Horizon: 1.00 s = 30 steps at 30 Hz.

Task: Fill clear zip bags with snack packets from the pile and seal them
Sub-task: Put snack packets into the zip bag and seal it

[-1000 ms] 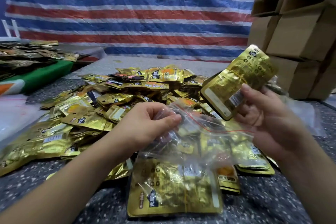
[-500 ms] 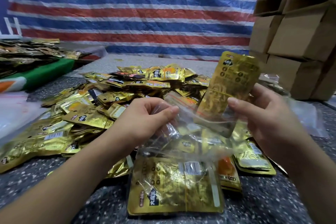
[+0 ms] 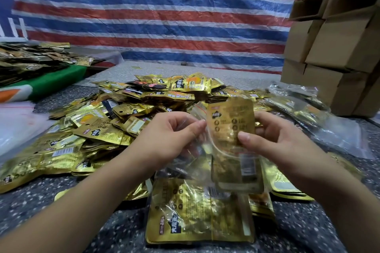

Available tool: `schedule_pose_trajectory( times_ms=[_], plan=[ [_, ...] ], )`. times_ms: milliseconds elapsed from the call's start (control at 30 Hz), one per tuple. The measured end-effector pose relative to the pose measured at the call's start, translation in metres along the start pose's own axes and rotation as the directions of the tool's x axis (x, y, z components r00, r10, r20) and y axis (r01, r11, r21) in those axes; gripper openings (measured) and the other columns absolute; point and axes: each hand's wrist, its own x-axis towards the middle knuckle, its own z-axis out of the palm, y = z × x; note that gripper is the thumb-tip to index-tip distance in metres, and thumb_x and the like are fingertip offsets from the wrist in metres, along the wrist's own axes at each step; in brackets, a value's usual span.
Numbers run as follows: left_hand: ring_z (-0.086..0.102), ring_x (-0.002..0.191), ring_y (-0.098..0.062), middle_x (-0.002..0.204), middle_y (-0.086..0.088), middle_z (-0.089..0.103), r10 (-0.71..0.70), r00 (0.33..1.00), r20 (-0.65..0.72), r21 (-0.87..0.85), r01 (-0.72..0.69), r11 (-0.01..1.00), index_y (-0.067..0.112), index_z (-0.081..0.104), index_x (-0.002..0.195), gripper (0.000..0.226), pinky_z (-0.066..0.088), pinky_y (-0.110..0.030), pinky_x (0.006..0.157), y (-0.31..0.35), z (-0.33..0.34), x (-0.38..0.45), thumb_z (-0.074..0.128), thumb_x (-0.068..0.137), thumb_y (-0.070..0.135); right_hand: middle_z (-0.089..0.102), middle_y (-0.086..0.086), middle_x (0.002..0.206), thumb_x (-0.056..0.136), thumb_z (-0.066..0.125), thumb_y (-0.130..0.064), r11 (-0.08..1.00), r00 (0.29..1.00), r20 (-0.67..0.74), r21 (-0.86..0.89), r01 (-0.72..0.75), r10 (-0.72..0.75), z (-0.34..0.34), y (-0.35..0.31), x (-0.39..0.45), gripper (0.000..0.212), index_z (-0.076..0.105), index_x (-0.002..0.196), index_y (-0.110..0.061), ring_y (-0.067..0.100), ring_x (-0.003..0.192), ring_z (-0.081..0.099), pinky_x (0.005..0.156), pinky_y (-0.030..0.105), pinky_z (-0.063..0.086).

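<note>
head view, nearest to us a gold packet (image 3: 197,213) already lies at the bottom of the clear zip bag (image 3: 191,162), which hangs down to the speckled table (image 3: 308,230). above it our left hand (image 3: 170,135) pinches the bag's mouth, thumb and fingers curled on the plastic rim. our right hand (image 3: 273,139) grips a second gold packet (image 3: 230,121) between thumb and fingers, its lower end already inside the opening. we judge this the filling step, with the seal not yet closed. next we need to push that packet fully down while keeping the mouth spread. beyond lies the pile of packets (image 3: 127,113), then cardboard boxes (image 3: 339,47) and the striped tarp (image 3: 164,26).
</note>
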Motion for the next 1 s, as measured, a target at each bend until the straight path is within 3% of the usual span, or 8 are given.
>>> schedule_pose_trajectory(
  times_ms=[100,233,333,533,633,733,867,1000],
  plan=[
    [0.065,0.051,-0.011,0.061,0.000,0.070,-0.003,1.000,-0.002,0.013,0.003,1.000,0.017,0.074,0.075,0.025,0.053,-0.022,0.049,0.001,0.001,0.000,0.060,0.090,0.030,0.076,0.010,0.104,0.081,0.065,-0.021,0.999,1.000,-0.001,-0.041,0.007,-0.007,0.005,0.001,0.000,0.038,0.064,0.117,-0.013,0.022,0.097,0.073,0.078,0.023,0.056],
    [0.065,0.051,-0.013,0.062,0.000,0.071,-0.008,1.000,-0.005,-0.007,0.008,1.000,0.028,0.076,0.071,0.033,0.053,-0.027,0.051,0.004,0.003,0.000,0.051,0.091,0.038,0.077,0.007,0.099,0.085,0.062,-0.020,0.997,0.999,-0.039,-0.075,0.026,-0.029,0.004,-0.002,0.000,0.027,0.070,0.108,-0.030,0.019,0.090,0.074,0.072,0.021,0.057],
    [0.067,0.055,-0.014,0.071,-0.002,0.075,0.015,1.000,-0.008,-0.025,-0.015,1.000,0.021,0.074,0.080,0.035,0.053,-0.029,0.050,0.003,0.005,-0.001,0.047,0.099,0.032,0.077,0.006,0.094,0.094,0.059,-0.014,0.984,0.998,-0.040,-0.176,0.039,-0.047,0.004,-0.001,-0.001,0.025,0.068,0.107,-0.034,0.023,0.086,0.075,0.070,0.032,0.061],
    [0.072,0.070,-0.017,0.081,-0.001,0.077,0.070,0.997,0.020,0.043,-0.070,0.997,0.023,0.075,0.089,0.033,0.057,-0.029,0.060,0.001,0.004,0.000,0.045,0.101,0.031,0.076,0.005,0.098,0.096,0.057,-0.032,0.952,0.993,0.069,-0.285,0.113,-0.097,0.005,-0.003,-0.004,0.020,0.064,0.112,-0.041,0.023,0.089,0.074,0.076,0.043,0.062],
    [0.071,0.074,-0.025,0.081,-0.004,0.076,0.101,0.994,0.051,0.043,-0.103,0.994,0.018,0.074,0.090,0.033,0.057,-0.029,0.062,0.000,0.004,-0.001,0.045,0.100,0.030,0.075,-0.004,0.102,0.097,0.055,-0.031,0.921,0.989,0.112,-0.364,0.136,-0.101,0.005,-0.002,-0.004,0.026,0.062,0.116,-0.047,0.016,0.092,0.073,0.076,0.035,0.061],
    [0.067,0.068,-0.018,0.078,-0.002,0.074,0.127,0.990,0.059,0.047,-0.130,0.990,0.017,0.075,0.088,0.035,0.057,-0.032,0.062,0.000,0.006,-0.002,0.047,0.090,0.039,0.073,-0.015,0.107,0.098,0.052,-0.032,0.862,0.983,0.158,-0.483,0.157,-0.090,0.004,-0.004,-0.005,0.031,0.058,0.120,-0.052,0.006,0.097,0.070,0.074,0.027,0.059],
    [0.065,0.069,-0.013,0.072,0.000,0.070,0.161,0.985,0.067,0.091,-0.167,0.982,0.011,0.074,0.087,0.040,0.056,-0.038,0.069,-0.001,0.007,-0.002,0.046,0.090,0.040,0.069,-0.023,0.112,0.101,0.051,-0.033,0.750,0.978,0.201,-0.638,0.174,-0.056,0.010,-0.005,-0.003,0.032,0.054,0.126,-0.052,0.001,0.102,0.064,0.083,0.034,0.053],
    [0.067,0.073,-0.022,0.078,-0.005,0.072,0.201,0.980,-0.010,0.140,-0.197,0.970,0.013,0.073,0.086,0.034,0.053,-0.038,0.070,-0.002,0.006,-0.001,0.047,0.099,0.030,0.069,-0.024,0.091,0.087,0.056,-0.056,0.681,0.981,-0.016,-0.722,0.123,-0.194,0.017,0.000,-0.002,0.028,0.058,0.114,-0.049,-0.008,0.089,0.061,0.067,0.018,0.046]
  ],
)
